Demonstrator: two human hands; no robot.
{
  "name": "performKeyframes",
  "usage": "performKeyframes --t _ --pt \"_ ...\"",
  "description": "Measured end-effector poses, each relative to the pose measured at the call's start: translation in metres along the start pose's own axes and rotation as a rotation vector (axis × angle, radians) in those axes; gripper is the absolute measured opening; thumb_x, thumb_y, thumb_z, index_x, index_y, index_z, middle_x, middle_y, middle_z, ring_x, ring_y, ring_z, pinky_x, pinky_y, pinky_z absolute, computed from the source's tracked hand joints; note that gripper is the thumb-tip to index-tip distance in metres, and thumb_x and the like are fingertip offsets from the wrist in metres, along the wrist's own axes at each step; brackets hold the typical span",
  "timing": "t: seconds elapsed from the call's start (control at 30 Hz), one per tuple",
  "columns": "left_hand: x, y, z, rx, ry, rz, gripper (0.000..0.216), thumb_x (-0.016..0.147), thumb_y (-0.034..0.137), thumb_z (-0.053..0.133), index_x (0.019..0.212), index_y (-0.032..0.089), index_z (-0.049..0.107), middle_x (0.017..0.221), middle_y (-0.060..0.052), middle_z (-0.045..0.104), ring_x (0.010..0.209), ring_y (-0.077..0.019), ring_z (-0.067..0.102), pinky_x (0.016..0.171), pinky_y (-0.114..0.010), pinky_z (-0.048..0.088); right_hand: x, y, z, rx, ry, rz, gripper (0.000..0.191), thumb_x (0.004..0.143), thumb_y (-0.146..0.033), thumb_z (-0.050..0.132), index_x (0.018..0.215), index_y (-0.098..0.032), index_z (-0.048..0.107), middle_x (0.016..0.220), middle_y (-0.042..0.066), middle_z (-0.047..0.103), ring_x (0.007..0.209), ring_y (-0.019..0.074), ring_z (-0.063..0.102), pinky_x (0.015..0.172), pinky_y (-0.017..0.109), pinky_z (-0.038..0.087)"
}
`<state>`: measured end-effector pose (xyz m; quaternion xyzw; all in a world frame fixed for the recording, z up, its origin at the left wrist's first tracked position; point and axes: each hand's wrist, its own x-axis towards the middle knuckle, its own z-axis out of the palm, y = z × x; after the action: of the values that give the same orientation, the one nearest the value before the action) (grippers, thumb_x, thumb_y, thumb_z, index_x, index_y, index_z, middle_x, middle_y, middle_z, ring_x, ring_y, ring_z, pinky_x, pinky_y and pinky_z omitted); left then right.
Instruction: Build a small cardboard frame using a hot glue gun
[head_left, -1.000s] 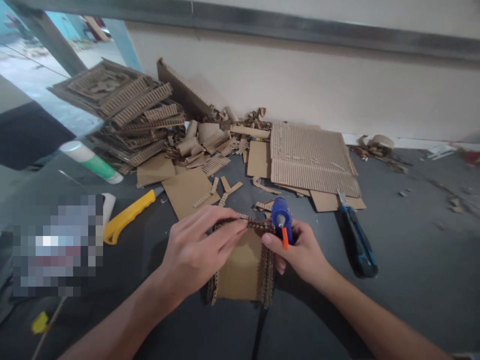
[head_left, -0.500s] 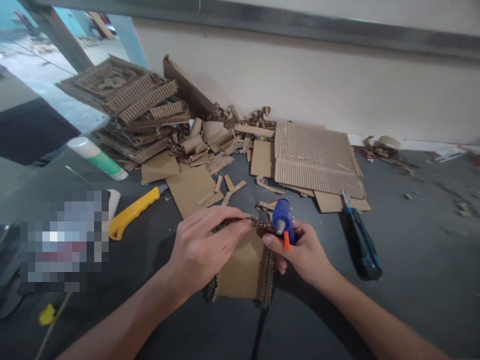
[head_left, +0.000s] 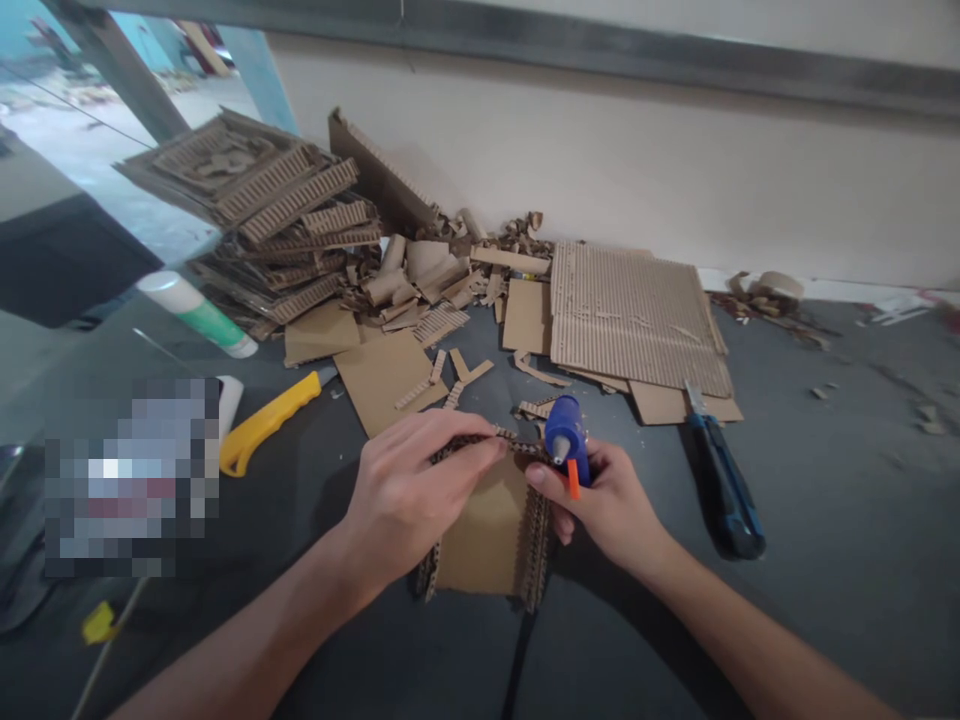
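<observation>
A small cardboard square (head_left: 484,535) edged with corrugated strips lies on the dark grey table (head_left: 825,500) in front of me. My left hand (head_left: 409,495) is closed over its top-left part, fingertips pressing a corrugated strip (head_left: 517,445) along the upper edge. My right hand (head_left: 604,500) grips a blue glue gun (head_left: 566,435) with an orange trigger, held at the square's top-right corner.
A yellow utility knife (head_left: 270,420) lies to the left, a blue-handled knife (head_left: 724,485) to the right. Behind are a ribbed cardboard sheet (head_left: 634,315), stacked corrugated pieces (head_left: 262,225), loose scraps (head_left: 442,275) and a green-and-white glue bottle (head_left: 199,315). A wall runs along the back.
The view shifted slightly; both hands stay on the cardboard square, the left still pressing the strip, the right still holding the glue gun.
</observation>
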<state>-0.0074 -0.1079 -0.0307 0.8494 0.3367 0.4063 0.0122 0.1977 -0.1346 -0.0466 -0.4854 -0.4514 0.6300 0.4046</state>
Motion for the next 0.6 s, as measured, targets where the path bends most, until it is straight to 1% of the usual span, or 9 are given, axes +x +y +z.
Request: performKeyframes --t 0.33,0.47,0.53,0.6 --pt "-0.0001 -0.001 0.0029 0.007 0.023 -0.017 0.018 0.084 0.009 0.067 0.093 0.024 0.07 0.095 -0.003 0.072 0.084 -0.0158 0.07 0.077 -0.028 0.056 0.0011 0.0021 -0.0009 -0.053 0.014 -0.014 0.038 0.071 -0.051 0.078 0.072 -0.02 0.057 0.041 -0.007 0.05 0.033 0.0082 0.044 0.036 0.021 0.037" --pt "0.0033 -0.0014 0.0003 -0.047 -0.005 -0.041 0.02 0.084 0.015 0.07 0.103 0.022 0.067 0.1 -0.006 0.072 0.09 -0.0172 0.069 0.082 -0.029 0.057 0.0016 0.0036 -0.0013 -0.05 0.023 -0.026 0.038 0.074 -0.051 0.077 0.071 -0.02 0.056 0.04 -0.007 0.051 0.033 0.0079 0.044 0.037 0.021 0.038" --pt "0.0053 -0.0017 -0.0016 -0.074 -0.011 -0.113 0.029 0.083 0.023 0.074 0.111 0.02 0.063 0.105 -0.008 0.071 0.098 -0.0199 0.069 0.086 -0.032 0.057 0.0018 0.0046 -0.0029 -0.032 0.032 -0.04 0.036 0.075 -0.049 0.076 0.073 -0.019 0.056 0.04 -0.007 0.051 0.033 0.0075 0.043 0.037 0.02 0.038" --pt "0.0066 -0.0027 -0.0031 -0.119 -0.027 -0.26 0.039 0.082 0.033 0.075 0.115 0.021 0.06 0.109 -0.009 0.071 0.102 -0.0225 0.069 0.086 -0.033 0.058 0.0019 0.0052 -0.0047 -0.012 0.042 -0.052 0.035 0.076 -0.048 0.076 0.074 -0.019 0.056 0.04 -0.007 0.051 0.033 0.0072 0.043 0.037 0.019 0.038"
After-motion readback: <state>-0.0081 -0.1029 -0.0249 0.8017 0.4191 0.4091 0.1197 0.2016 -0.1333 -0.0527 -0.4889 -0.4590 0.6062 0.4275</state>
